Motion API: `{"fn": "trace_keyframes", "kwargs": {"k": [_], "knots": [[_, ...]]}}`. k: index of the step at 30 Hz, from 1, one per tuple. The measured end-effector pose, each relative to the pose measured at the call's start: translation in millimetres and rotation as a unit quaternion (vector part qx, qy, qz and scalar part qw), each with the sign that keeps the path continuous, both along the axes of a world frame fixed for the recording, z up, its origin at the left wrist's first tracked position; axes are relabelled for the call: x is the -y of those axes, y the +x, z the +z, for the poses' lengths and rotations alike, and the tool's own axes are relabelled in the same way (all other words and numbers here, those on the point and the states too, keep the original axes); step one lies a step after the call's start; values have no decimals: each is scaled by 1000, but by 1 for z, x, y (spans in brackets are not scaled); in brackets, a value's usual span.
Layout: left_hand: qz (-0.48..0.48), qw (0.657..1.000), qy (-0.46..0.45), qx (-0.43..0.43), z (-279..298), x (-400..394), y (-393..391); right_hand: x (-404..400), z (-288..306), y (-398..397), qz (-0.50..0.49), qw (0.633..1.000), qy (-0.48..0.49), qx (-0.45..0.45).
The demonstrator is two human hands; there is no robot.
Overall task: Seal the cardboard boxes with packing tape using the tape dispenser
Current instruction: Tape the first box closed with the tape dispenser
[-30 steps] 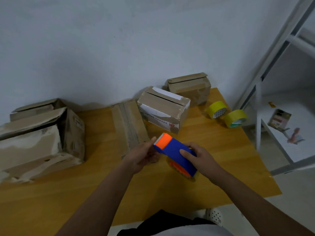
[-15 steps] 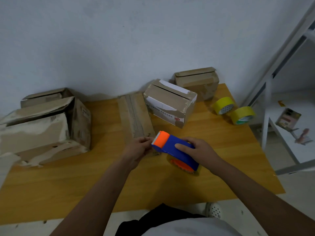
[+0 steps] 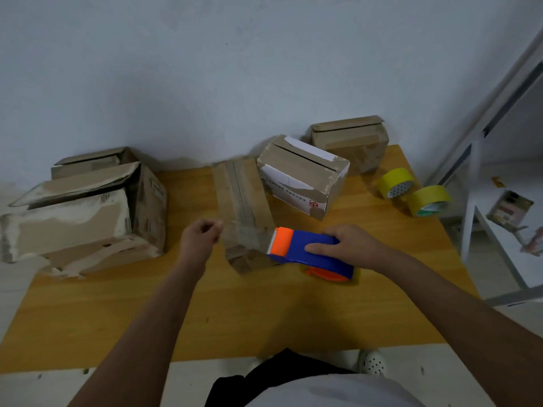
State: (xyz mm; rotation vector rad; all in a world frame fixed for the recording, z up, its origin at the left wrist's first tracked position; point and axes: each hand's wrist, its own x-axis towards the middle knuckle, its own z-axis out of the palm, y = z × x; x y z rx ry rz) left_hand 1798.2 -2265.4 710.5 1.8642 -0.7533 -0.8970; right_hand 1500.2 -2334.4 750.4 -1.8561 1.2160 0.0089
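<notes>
My right hand [image 3: 349,245] grips the blue and orange tape dispenser [image 3: 311,249] just above the wooden table [image 3: 235,312]. My left hand [image 3: 199,240] pinches the free end of a clear tape strip [image 3: 246,233], which is stretched from the dispenser's toothed edge to my fingers. The strip hangs over the near end of a long flat cardboard box [image 3: 244,210] lying in the table's middle. A small box with a white label [image 3: 302,177] stands behind it, and another closed box [image 3: 349,143] is by the wall.
A large worn box with loose flaps [image 3: 85,212] fills the table's left side. Two yellow tape rolls [image 3: 411,192] lie at the right edge. A white metal shelf frame [image 3: 482,183] stands to the right of the table.
My left hand has drawn away to the left from the dispenser, pulling out a length of clear tape. The dispenser has stayed in my right hand, shifted slightly right.
</notes>
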Motion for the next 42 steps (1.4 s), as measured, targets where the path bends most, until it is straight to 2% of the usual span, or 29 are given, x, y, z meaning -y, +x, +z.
{"fn": "trace_keyframes", "kwargs": {"k": [7,12,15,20,25,30,36,42], "knots": [[42,998,-1,-52,-14,-24,4,20,3,6,51,998,-29,-39],[97,993,-24,-61,-24,-32,-6,26,1,18,24,985,-153,-77],[136,989,-44,-48,-30,-38,-8,27,-5,23,16,979,-189,-71],[159,986,-38,-27,-39,-44,-2,27,-12,20,20,981,-188,-44],[180,982,-25,-43,-47,-43,-7,37,-5,19,53,977,-191,-73],[256,965,-8,-61,-56,-50,9,50,-5,7,59,973,-197,-100],[229,971,37,-57,-61,-52,7,66,-5,4,57,967,-223,-107],[255,963,82,-15,-56,-49,-19,70,-6,7,63,968,-220,-107]]}}
